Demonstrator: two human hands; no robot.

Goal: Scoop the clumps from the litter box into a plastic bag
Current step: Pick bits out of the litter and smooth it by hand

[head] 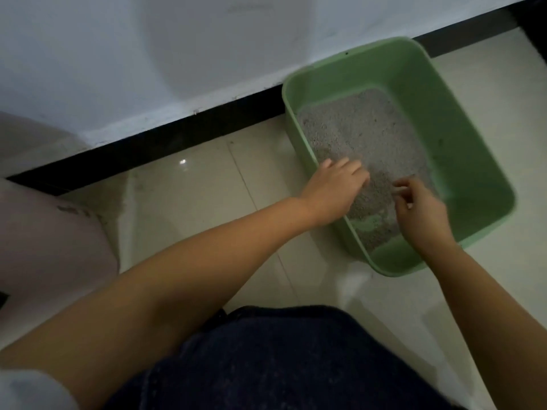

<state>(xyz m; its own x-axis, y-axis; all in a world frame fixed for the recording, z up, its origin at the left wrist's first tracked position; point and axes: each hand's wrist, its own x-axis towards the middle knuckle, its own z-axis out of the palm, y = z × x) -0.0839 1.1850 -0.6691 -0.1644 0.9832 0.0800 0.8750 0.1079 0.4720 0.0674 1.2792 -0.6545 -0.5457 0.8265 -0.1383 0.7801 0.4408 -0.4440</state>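
Observation:
A green litter box (461, 122) stands on the tiled floor against the wall, at the right. Grey litter (361, 131) covers most of its bottom, and bare green shows near the front end. My left hand (334, 190) reaches over the box's left rim, fingers curled down onto the litter. My right hand (420, 211) hovers over the front of the box with thumb and fingers pinched close together; whether something small sits between them I cannot tell. No scoop or plastic bag is in view.
A white wall with a black skirting board (177, 131) runs behind the box. A pale pink rounded object (44, 247) stands at the left on the cream tiles. My dark denim lap (281, 365) fills the bottom.

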